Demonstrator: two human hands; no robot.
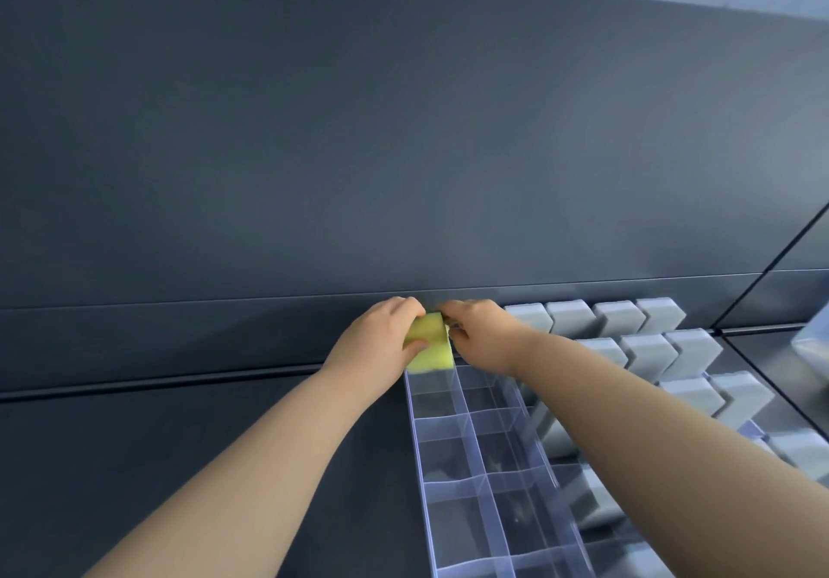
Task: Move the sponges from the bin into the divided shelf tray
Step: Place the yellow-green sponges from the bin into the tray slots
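Head view, looking down and forward along a shelf. A matte, dark slate-grey back panel fills the upper two thirds of the frame, smooth and flat, with thin horizontal seams. Below it at lower left lies the shelf surface, the same dark, even finish.

From the centre towards the lower right runs the divided tray. It is made of clear, glossy plastic, and its thin straight walls cross to form a grid of box-shaped compartments. The two columns nearest the left of the tray show only clear walls and the dark shelf beneath.

Two bare forearms reach in from the bottom edge and meet at the centre of the frame, over the tray's far left corner. Between them is a yellow sponge, a soft-looking rectangular block with a finely pored face. It stands on edge at the top of the far left corner compartment. The left hand grips it, fingers curled over its top and thumb pressed across its front face. The right hand has its fingers curled at the sponge's upper right edge and appears to pinch it there.

To the right, grey sponges stand upright in rows of compartments. They are pale, thick blocks with rounded corners.
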